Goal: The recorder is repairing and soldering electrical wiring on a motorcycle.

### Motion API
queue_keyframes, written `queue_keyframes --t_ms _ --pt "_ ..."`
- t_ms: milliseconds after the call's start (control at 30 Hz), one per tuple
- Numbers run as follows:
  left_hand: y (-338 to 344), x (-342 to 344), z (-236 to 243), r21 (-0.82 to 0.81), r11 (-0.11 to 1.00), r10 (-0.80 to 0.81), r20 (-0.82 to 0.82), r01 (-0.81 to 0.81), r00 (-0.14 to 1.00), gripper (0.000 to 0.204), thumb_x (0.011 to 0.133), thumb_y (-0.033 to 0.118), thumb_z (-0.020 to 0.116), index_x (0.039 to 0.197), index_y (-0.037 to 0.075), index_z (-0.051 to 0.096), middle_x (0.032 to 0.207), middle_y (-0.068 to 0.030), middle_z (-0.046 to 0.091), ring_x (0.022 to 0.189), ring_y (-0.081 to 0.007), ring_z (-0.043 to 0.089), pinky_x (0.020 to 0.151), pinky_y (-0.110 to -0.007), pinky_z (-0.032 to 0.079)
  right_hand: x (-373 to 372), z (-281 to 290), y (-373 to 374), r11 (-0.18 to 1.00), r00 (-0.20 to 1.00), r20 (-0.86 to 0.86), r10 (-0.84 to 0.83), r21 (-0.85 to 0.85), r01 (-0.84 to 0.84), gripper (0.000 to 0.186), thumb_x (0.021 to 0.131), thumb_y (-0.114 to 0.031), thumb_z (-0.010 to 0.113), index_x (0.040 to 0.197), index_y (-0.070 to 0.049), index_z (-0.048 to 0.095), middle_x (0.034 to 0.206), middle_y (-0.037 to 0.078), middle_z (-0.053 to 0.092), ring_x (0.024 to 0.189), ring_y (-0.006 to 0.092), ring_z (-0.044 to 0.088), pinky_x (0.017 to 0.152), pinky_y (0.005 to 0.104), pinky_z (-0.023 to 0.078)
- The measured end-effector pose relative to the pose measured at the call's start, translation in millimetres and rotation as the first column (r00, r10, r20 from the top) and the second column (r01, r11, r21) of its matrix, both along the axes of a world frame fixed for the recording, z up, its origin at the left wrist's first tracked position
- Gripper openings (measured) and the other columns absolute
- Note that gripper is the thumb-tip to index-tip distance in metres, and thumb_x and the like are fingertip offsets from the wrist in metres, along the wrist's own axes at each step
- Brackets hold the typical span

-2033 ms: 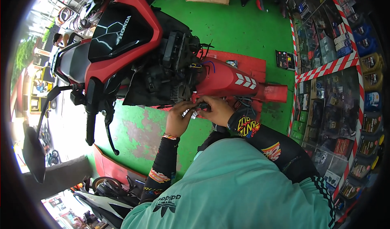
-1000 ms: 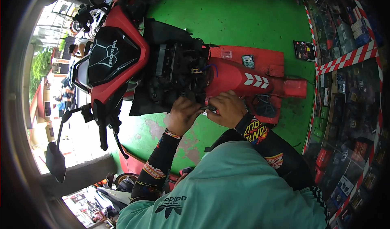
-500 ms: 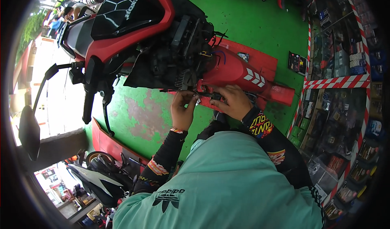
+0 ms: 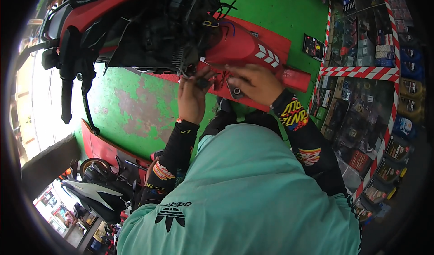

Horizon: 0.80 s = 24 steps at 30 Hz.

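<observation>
A red-and-black motorcycle (image 4: 115,1) with bared dark front parts stands before me. Its red front fender (image 4: 233,44) carries white arrow marks. My left hand (image 4: 192,99) is raised beside the fender's near edge, its fingers curled around a small dark rounded piece (image 4: 202,83) that I cannot name more closely. My right hand (image 4: 260,85) hovers by the fender's near side, a bit blurred, fingers stretched toward the left hand and seemingly holding nothing. Just under its fingers shows a small ring-shaped thing (image 4: 236,91). The two hands are apart.
Under the front wheel area lies a red platform (image 4: 280,42) on the green floor (image 4: 253,1). The handlebar grip and lever (image 4: 68,83) jut out at left. Glass display cases (image 4: 357,74) edged with striped tape line the right. Another motorcycle (image 4: 97,194) stands at lower left.
My hands, close together at the fender's near edge before, have drawn apart. The right fingers have straightened from a pinch. The whole view has shifted, so the motorcycle sits farther left and higher.
</observation>
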<state>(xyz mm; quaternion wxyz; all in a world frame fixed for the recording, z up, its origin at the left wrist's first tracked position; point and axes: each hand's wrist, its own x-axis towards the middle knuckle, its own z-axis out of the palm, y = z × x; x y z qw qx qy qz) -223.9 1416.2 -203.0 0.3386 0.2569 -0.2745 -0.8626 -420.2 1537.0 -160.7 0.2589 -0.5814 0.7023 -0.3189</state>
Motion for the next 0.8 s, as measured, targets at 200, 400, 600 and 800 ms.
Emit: queue_keyframes --t_ms 200,400,600,800 --pt "-4.9 10.3 -4.5 -0.057 0.998 0.021 0.074 -0.017 0.997 0.022 0.107 0.018 0.048 0.122 0.003 0.052 0.110 -0.0175 0.068 0.094 -0.0255 0.067 0.090 -0.039 0.054 -42.2 -32.4 102.8 0.915 0.737 0.567 -0.367 0.075 0.397 0.039 0.103 -0.033 0.058 0.123 -0.001 0.067 0.096 0.008 0.073 0.089 0.0131 0.068 0.078 0.0278 0.052" --pt "13.4 14.2 -4.6 -0.134 0.991 0.031 0.222 -0.001 0.975 0.027 0.106 0.022 0.053 0.124 0.003 0.061 0.104 -0.0065 0.068 0.092 -0.0140 0.064 0.082 -0.032 0.053 -37.2 -169.4 264.2 0.632 0.482 0.409 -0.775 0.487 0.603 0.043 0.103 -0.037 0.055 0.119 0.001 0.067 0.092 0.008 0.073 0.079 0.0146 0.066 0.073 0.0294 0.051" --pt "25.2 -0.1 -5.7 -0.544 0.809 0.261 0.669 0.220 0.696 0.030 0.099 0.023 0.063 0.118 0.000 0.069 0.092 -0.0001 0.067 0.080 -0.0065 0.057 0.074 -0.023 0.049 54.4 -262.5 488.1 0.193 0.131 0.148 -0.980 0.865 0.464 0.048 0.100 -0.042 0.055 0.120 0.000 0.065 0.091 0.012 0.074 0.079 0.0230 0.070 0.067 0.0375 0.054" --pt "32.6 -15.9 -12.6 -0.707 0.533 0.385 0.692 0.464 0.611 0.034 0.103 0.025 0.055 0.123 0.000 0.068 0.078 0.0023 0.058 0.067 -0.0065 0.047 0.060 -0.024 0.039 164.0 -292.1 644.3 0.381 0.793 -0.130 -0.595 0.824 0.420 0.036 0.096 -0.035 0.060 0.117 -0.005 0.062 0.105 0.010 0.072 0.082 0.0245 0.071 0.067 0.0424 0.054"
